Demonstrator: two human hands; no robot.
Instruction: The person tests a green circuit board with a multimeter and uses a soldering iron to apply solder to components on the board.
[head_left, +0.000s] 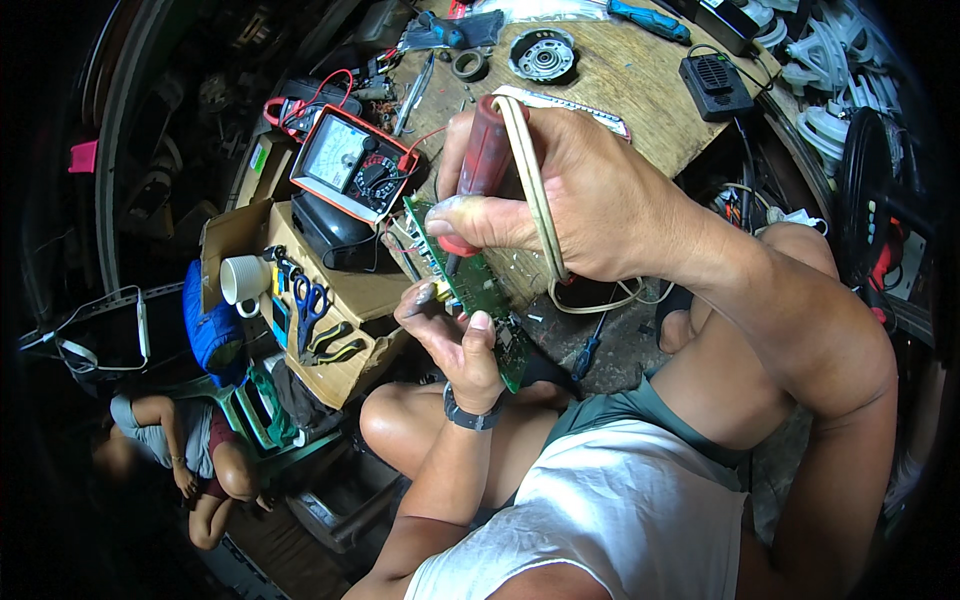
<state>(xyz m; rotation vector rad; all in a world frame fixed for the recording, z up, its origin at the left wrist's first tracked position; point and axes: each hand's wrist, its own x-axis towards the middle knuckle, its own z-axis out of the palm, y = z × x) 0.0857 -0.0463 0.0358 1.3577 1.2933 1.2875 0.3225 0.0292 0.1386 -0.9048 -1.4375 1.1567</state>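
My right fingers [456, 150] grip a red-handled corded tool [486, 150], tip pointing down at the green circuit board [485, 292] just below them, which my left fingers [425, 312] hold. From here I see a multimeter [345, 165] left of my right fingers; beyond, the bench [640, 95].

A green circuit board [482, 288] (components at left) slants below a corded, red-handled tool [484, 150] pointing down.

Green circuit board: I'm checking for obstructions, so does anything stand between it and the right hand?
Only the red-handled tool in the right hand, pointing down at the green circuit board; contact is unclear.
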